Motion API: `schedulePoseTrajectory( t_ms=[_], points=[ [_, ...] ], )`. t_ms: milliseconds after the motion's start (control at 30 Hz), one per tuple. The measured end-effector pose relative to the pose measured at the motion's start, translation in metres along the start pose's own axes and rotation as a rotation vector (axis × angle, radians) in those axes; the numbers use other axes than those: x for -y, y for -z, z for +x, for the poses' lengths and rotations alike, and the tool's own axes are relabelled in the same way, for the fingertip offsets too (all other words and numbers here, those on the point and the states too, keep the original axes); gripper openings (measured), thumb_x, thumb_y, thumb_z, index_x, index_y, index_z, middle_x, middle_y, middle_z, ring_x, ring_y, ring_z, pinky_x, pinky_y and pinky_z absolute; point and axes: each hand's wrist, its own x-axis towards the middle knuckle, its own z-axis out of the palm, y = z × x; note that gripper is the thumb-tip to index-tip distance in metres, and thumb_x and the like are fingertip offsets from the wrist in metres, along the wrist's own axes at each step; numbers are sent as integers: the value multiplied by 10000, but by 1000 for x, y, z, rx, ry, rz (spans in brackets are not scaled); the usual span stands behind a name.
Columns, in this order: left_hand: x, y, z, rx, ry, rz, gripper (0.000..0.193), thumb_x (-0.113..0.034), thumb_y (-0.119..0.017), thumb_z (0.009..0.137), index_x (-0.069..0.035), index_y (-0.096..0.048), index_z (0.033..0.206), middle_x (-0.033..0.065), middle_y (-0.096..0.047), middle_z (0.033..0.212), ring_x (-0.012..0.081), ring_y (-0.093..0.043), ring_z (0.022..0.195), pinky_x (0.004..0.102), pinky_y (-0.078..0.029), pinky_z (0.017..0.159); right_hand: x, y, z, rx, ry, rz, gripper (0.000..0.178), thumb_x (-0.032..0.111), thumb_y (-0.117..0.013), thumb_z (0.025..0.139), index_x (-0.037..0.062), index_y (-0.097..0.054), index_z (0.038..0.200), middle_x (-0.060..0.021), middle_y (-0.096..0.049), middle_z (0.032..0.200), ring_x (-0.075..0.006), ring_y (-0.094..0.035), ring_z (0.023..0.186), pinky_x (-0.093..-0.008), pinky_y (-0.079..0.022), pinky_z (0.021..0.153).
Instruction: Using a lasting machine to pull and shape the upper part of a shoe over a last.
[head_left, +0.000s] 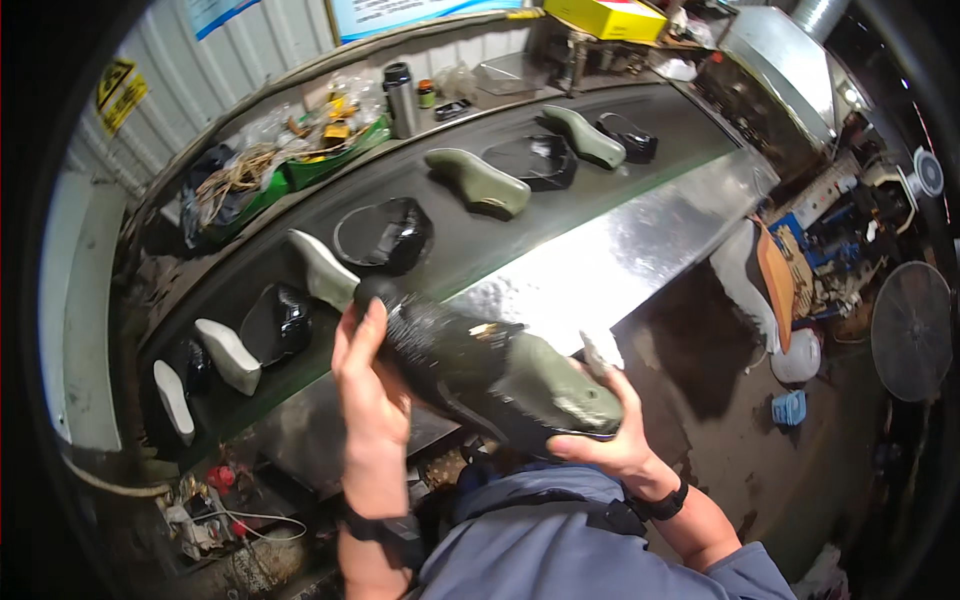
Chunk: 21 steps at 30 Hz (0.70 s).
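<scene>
A glossy black shoe upper point(440, 340) hangs in front of me, its length tilted down to the right. Out of its right part shows a dull green shoe last point(560, 385). My left hand point(372, 385) grips the upper's rounded black end, thumb on top. Around the last's lower right end my right hand point(625, 430) is closed, thumb on the near edge. A small white piece point(602, 352) shows by the right fingers; its kind and whether it is held are unclear. Behind the left hand, a pale last point(322, 268) lies on the dark conveyor belt point(450, 235).
Along the belt lie another black upper point(385, 235), a green last point(478, 182) and several more of both. A shiny metal ledge point(610, 255) borders it. A steel flask point(399, 100) stands behind. At right are an orange-and-grey chair point(765, 275) and a round fan point(911, 330).
</scene>
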Motion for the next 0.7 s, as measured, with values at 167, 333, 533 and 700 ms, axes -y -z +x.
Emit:
schedulePoseTrajectory(
  t_ms=[167, 333, 533, 700],
  points=[
    [47, 20, 55, -13, 294, 115, 260, -209, -689, 961, 2, -652, 1109, 129, -706, 1079, 236, -687, 1008, 397, -585, 885, -7, 26, 28, 81, 79, -50, 803, 167, -891, 804, -122, -436, 1399, -236, -454, 1534, -220, -569, 1271, -342, -465, 1051],
    [118, -5, 83, -119, 259, 231, 218, -194, -691, 943, 3, -679, 1035, 129, -719, 995, 242, -702, 892, 390, -590, 842, -32, 94, 71, 48, 48, -215, 681, 182, -892, 794, -125, -495, 1253, -224, -628, 1352, -211, -647, 1136, -327, -528, 962],
    [210, -69, 126, -35, 586, 430, 589, -411, -653, 1003, -7, -501, 1403, 127, -619, 1323, 239, -583, 1223, 476, -429, 1078, -76, 246, 132, -451, -297, 321, 533, 108, -874, 775, -60, -576, 1184, -157, -694, 1145, -200, -694, 934, -301, -571, 838],
    [225, -70, 134, 112, 378, 756, 650, -230, -720, 964, 14, -431, 1492, 160, -620, 1338, 185, -625, 1175, 309, -497, 981, -92, 471, 193, -631, -423, 469, 599, 146, -838, 792, -24, -571, 1301, -166, -672, 1188, -228, -656, 1065, -424, -497, 981]
  ],
)
